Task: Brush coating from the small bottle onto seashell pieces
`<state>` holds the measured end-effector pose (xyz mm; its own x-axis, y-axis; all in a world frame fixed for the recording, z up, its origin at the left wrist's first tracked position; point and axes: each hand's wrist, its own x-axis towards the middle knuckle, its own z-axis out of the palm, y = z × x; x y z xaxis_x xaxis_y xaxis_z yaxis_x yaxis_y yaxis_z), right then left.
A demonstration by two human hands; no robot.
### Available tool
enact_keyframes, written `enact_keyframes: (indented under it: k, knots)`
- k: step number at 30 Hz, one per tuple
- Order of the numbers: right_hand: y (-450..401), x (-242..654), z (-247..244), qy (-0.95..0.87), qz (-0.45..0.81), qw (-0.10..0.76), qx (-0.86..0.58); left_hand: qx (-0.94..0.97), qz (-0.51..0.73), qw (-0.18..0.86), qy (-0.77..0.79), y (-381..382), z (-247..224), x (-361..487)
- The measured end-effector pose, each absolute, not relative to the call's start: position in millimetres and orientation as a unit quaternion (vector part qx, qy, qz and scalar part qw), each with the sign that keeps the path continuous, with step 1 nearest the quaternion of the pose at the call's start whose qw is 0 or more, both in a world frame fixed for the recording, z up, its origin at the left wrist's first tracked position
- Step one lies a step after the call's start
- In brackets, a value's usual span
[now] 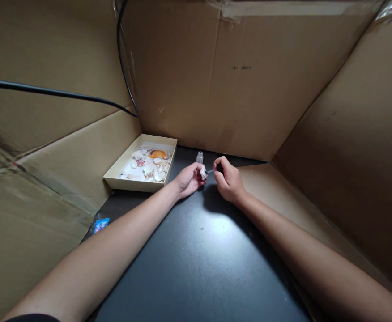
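Observation:
My left hand (187, 181) pinches a small whitish seashell (203, 173) with dark markings between thumb and fingers. My right hand (229, 180) grips a thin brush-like applicator (210, 171) that seems to have a dark cap, partly hidden by the fingers. The applicator's tip meets the shell's right side, or comes very close to it. Just behind the left hand stands a small see-through bottle (200, 157), upright and without a lid; its base is hidden by the hand.
A shallow cream box (134, 184) at the back left holds several shells and an orange piece (157, 154). A blue packet (101, 224) lies near my left forearm. Cardboard walls (249, 89) enclose the dark table (196, 268). A black cable (58, 92) runs along the left.

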<state>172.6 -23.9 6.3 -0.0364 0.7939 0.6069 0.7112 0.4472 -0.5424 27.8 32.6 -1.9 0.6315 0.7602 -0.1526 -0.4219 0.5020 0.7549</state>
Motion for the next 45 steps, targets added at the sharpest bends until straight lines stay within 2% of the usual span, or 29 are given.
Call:
enact_keyframes:
  k: [25,45]
  knots:
    - [-24.8,171.7,6.9,-0.715,0.038,0.449,-0.535,0.346,0.355,0.834,0.24,32.2,-1.6,27.9]
    - [-25.4,172.4,6.2,-0.713,0.038,0.491,-0.5,0.351,0.357,0.833,0.236,31.5,-1.7,28.2]
